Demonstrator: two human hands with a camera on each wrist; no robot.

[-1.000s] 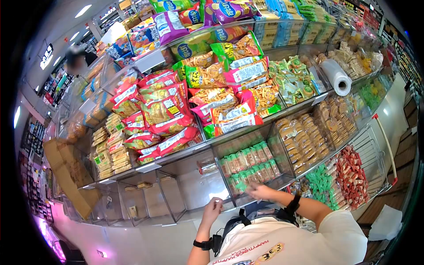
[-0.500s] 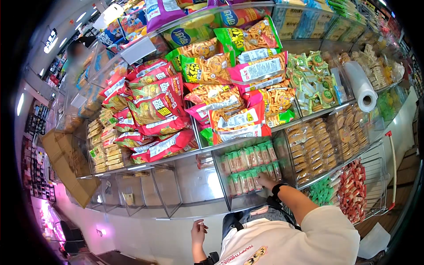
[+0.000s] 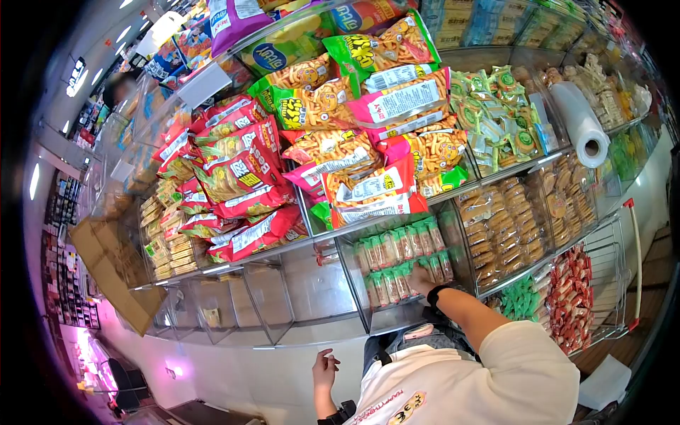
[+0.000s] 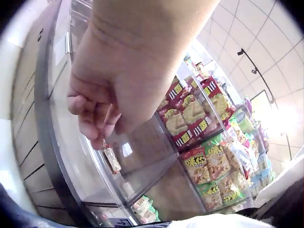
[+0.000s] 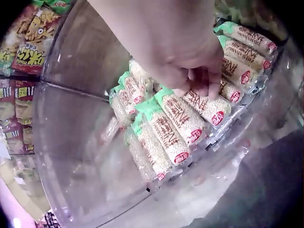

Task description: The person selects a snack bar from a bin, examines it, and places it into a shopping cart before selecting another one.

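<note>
My right hand (image 5: 190,61) reaches into a clear bin with curled fingers gripping a wrapped puffed-grain bar (image 5: 209,107) in the front row. The bar has a clear wrapper, brown lettering and a red oval mark. Beside it, similar bars (image 5: 164,128) with green wrapper ends lie side by side; a second row (image 3: 400,244) sits behind in the head view. My left hand (image 3: 326,368) hangs in front of the shelf, fingers loosely curled and holding nothing. Past its fingertips in the left wrist view, a small wrapped packet (image 4: 112,159) shows behind the clear shelf wall.
Bagged snacks (image 3: 241,170) fill the upper bins, with packed biscuits (image 3: 499,230) to the right. A plastic bag roll (image 3: 577,124) lies above them. A shopping cart (image 3: 613,283) with red and green wrapped bars stands at right; a cardboard piece (image 3: 117,273) leans at left.
My right hand has moved from the bin's front edge in onto the front-row bars, which now stand fuller. The left hand has dropped away from the shelf. The head view has shifted.
</note>
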